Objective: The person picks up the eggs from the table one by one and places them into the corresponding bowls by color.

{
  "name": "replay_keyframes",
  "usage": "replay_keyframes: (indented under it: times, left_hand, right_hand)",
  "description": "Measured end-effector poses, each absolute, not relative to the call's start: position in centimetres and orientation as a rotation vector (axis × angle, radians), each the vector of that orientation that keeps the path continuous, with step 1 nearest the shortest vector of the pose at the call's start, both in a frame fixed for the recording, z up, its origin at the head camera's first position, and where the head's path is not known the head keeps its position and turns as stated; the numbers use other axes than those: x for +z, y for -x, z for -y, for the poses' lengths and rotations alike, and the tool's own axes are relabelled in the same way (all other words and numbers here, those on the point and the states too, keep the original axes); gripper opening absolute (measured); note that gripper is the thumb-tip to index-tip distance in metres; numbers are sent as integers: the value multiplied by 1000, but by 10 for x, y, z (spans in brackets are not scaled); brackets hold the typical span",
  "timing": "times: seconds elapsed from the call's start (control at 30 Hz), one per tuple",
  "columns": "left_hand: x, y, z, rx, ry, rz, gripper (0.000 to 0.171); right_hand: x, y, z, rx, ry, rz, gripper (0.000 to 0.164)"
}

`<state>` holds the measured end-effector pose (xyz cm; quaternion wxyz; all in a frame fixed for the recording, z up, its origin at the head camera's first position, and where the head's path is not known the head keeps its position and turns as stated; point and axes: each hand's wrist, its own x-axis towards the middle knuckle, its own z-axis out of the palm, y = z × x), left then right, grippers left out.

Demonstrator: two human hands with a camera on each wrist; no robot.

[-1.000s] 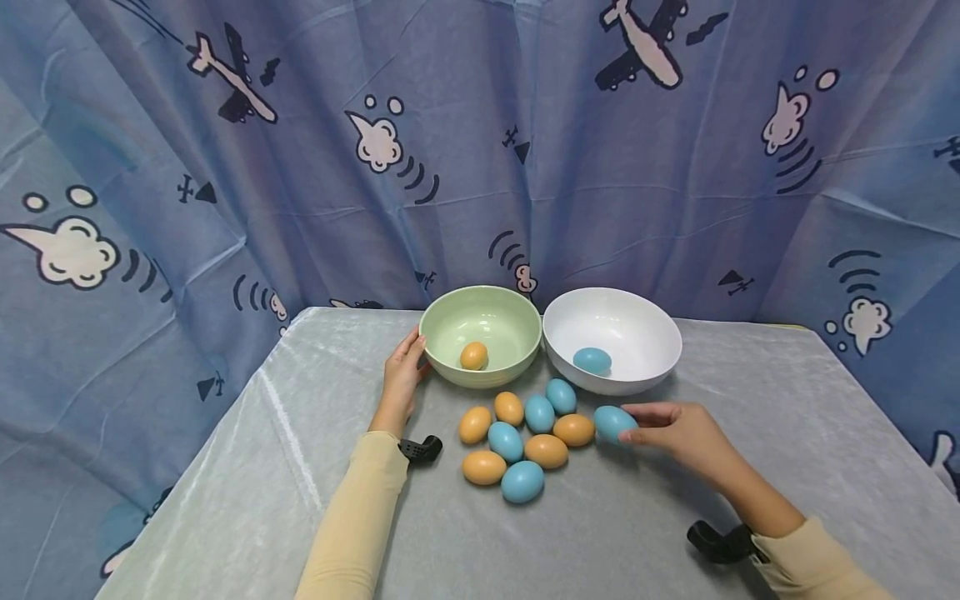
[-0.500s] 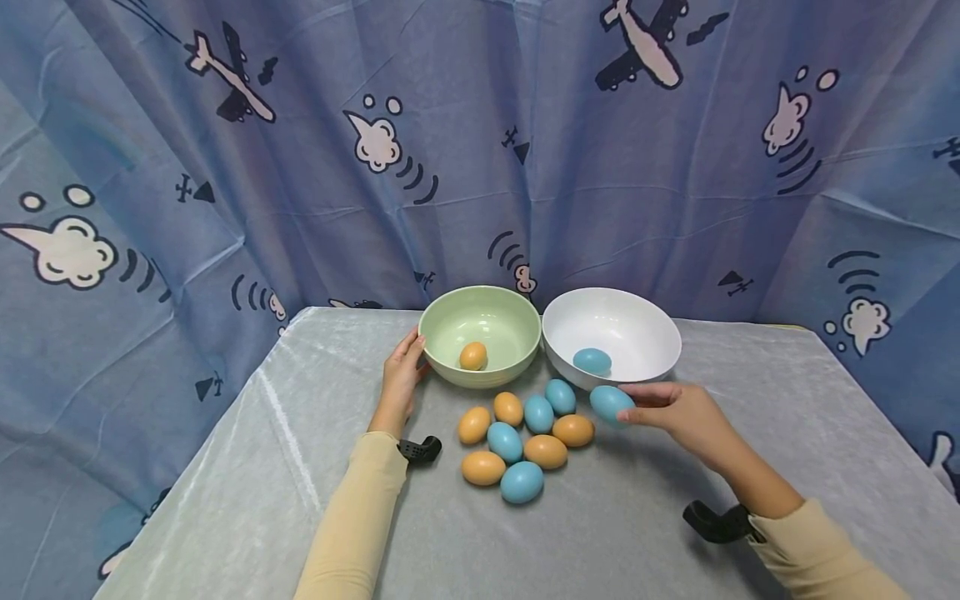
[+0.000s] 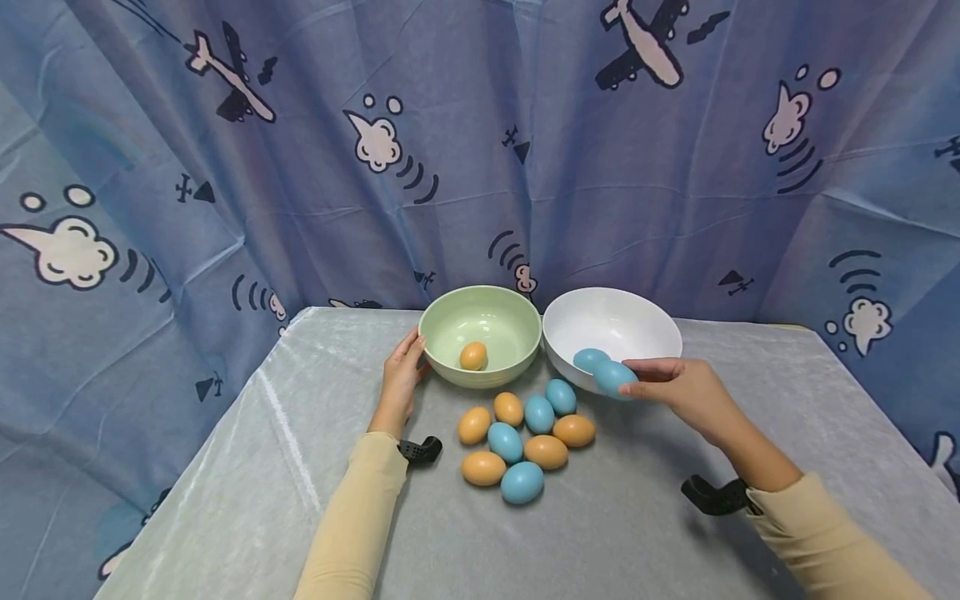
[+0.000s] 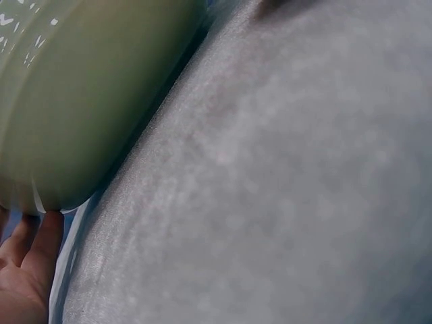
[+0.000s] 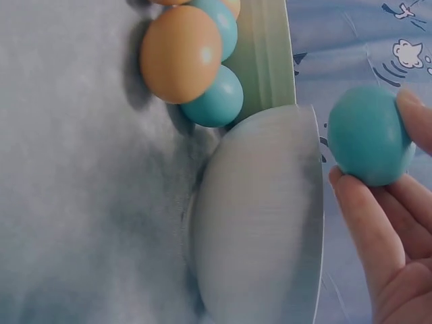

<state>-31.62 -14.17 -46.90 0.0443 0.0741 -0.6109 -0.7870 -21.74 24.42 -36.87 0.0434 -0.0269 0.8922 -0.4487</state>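
My right hand (image 3: 686,396) pinches a blue egg (image 3: 613,378) between thumb and fingers, above the near rim of the white bowl (image 3: 645,342). In the right wrist view this held egg (image 5: 371,135) shows beyond the bowl's rim, clear of it. Another blue egg (image 3: 588,358) lies inside the white bowl. My left hand (image 3: 401,379) rests against the left side of the green bowl (image 3: 510,329), which holds one orange egg (image 3: 473,356). The left wrist view shows the left fingertips (image 4: 51,219) touching the green bowl's outer wall (image 4: 81,101).
In front of the bowls, several orange eggs (image 3: 546,452) and blue eggs (image 3: 522,482) lie close together on the grey cloth-covered table (image 3: 622,533). The two bowls stand side by side. Behind the table hangs a blue patterned curtain (image 3: 465,167).
My right hand has lifted the blue egg from beside the loose eggs, up and away from me to the white bowl's rim. The left hand stays at the green bowl.
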Motion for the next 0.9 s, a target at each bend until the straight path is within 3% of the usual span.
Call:
replay_keyframes:
  times: [0.9]
  left_hand:
    - [-462, 312, 142, -2388, -223, 1916, 49]
  right_hand:
    - [-354, 252, -239, -1348, 76, -2753, 68]
